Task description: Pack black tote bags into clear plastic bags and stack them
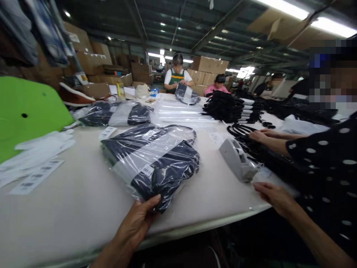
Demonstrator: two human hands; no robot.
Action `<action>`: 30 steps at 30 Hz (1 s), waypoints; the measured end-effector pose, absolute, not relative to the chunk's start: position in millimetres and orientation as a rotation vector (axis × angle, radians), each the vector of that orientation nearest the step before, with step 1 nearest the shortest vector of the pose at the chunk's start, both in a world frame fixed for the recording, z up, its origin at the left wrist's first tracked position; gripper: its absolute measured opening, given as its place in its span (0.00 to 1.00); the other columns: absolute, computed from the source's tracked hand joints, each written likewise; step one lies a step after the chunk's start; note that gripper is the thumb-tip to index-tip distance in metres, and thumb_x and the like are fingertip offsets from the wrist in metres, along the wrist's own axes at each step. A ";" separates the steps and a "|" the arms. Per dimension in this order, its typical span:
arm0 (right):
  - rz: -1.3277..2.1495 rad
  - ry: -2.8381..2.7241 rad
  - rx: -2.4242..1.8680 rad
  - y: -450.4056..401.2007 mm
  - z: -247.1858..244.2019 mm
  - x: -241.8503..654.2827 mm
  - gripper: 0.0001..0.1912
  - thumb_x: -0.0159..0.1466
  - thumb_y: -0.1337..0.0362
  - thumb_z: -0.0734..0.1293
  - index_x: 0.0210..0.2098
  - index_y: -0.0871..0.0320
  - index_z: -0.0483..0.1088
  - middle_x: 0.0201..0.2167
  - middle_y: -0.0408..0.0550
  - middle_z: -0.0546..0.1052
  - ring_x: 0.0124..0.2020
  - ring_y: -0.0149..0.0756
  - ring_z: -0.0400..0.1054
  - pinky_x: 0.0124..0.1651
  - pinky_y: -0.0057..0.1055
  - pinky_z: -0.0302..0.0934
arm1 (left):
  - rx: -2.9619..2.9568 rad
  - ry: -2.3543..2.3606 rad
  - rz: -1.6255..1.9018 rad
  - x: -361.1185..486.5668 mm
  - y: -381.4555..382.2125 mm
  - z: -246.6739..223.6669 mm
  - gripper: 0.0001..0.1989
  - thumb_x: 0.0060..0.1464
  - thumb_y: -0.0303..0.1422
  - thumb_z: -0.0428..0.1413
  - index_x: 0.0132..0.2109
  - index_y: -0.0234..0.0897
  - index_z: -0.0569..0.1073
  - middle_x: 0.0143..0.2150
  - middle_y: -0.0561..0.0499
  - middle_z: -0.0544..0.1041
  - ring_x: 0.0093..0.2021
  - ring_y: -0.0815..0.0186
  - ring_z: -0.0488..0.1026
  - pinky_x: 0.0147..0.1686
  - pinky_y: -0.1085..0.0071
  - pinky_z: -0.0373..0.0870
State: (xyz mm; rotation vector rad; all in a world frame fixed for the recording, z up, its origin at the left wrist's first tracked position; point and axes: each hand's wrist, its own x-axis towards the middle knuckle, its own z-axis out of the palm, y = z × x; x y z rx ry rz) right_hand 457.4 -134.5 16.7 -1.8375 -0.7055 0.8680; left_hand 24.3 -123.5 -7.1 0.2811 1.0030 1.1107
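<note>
A folded dark garment in a clear plastic bag (173,163) lies on the table before me, with a white band across it and a barcode label on top. My left hand (139,219) grips the bag's near corner, thumb on top and fingers underneath. To the right stands a grey tape dispenser (237,160). My right hand (275,195) is beside its near end, thumb and fingertips pinched together. Whatever is between those fingertips is too small to make out.
White gloves (36,152) and a barcode sticker sheet (37,176) lie at left, near a green board (30,115). Another bagged garment (117,113) and flat plastic bags (181,111) lie behind. A co-worker in polka dots (320,160) handles black garments at right, near a black stack (231,108).
</note>
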 end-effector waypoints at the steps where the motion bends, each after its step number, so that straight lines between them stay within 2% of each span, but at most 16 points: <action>1: 0.935 -0.700 -1.811 -137.7 18.8 436.1 0.20 0.38 0.59 0.81 0.25 0.61 0.75 0.22 0.43 0.74 0.21 0.27 0.62 0.23 0.25 0.57 | 0.289 0.982 1.123 27.5 -123.5 -8.2 0.32 0.39 0.22 0.70 0.55 0.33 0.75 0.44 0.44 0.83 0.40 0.59 0.81 0.41 0.69 0.79; 3: 1.117 -0.805 -1.652 -145.0 26.9 378.8 0.22 0.43 0.55 0.81 0.31 0.61 0.75 0.25 0.42 0.74 0.24 0.25 0.62 0.27 0.24 0.57 | 0.310 0.967 1.153 34.2 -124.2 -10.4 0.34 0.37 0.24 0.71 0.55 0.34 0.75 0.43 0.46 0.83 0.40 0.60 0.80 0.42 0.69 0.78; 6: 1.358 -0.975 -1.378 -151.4 42.9 282.0 0.24 0.50 0.57 0.79 0.42 0.57 0.71 0.22 0.37 0.72 0.24 0.26 0.62 0.29 0.24 0.56 | 0.367 0.979 1.175 43.5 -126.4 -12.0 0.35 0.36 0.28 0.72 0.54 0.35 0.75 0.43 0.47 0.83 0.42 0.60 0.79 0.43 0.68 0.76; 10: 1.380 -0.979 -1.280 -146.5 44.1 205.6 0.20 0.52 0.58 0.77 0.38 0.56 0.66 0.21 0.34 0.70 0.23 0.26 0.63 0.29 0.24 0.56 | 0.474 0.982 1.182 50.7 -128.7 -14.9 0.30 0.37 0.32 0.72 0.51 0.33 0.77 0.44 0.45 0.83 0.42 0.59 0.79 0.45 0.66 0.74; 15: 1.326 -0.976 -1.414 -138.8 12.8 197.7 0.22 0.50 0.55 0.77 0.31 0.56 0.63 0.18 0.33 0.67 0.20 0.25 0.60 0.25 0.24 0.52 | 0.559 0.984 1.217 51.3 -129.7 -24.2 0.24 0.41 0.34 0.70 0.46 0.31 0.78 0.43 0.44 0.82 0.41 0.60 0.78 0.46 0.65 0.73; 23: 1.297 -0.878 -1.459 -136.7 -10.2 191.1 0.26 0.47 0.52 0.79 0.28 0.55 0.59 0.15 0.31 0.62 0.18 0.24 0.52 0.23 0.24 0.44 | 0.604 0.993 1.194 49.2 -133.2 -22.9 0.23 0.43 0.37 0.70 0.47 0.32 0.77 0.43 0.45 0.82 0.40 0.61 0.77 0.45 0.66 0.73; 26: 1.426 -0.841 -1.383 -144.5 -4.9 195.7 0.25 0.48 0.54 0.79 0.30 0.56 0.62 0.17 0.33 0.66 0.20 0.25 0.56 0.25 0.25 0.47 | 0.555 1.008 1.187 50.2 -130.8 -17.1 0.22 0.41 0.38 0.70 0.43 0.31 0.79 0.40 0.46 0.82 0.37 0.63 0.77 0.42 0.67 0.74; 30: 1.640 -0.768 -1.230 -157.6 3.6 206.8 0.24 0.45 0.63 0.80 0.36 0.58 0.67 0.29 0.41 0.76 0.30 0.28 0.66 0.36 0.26 0.57 | 0.440 0.981 1.235 49.6 -124.9 -4.4 0.24 0.35 0.34 0.73 0.42 0.33 0.79 0.39 0.48 0.83 0.36 0.63 0.77 0.38 0.70 0.74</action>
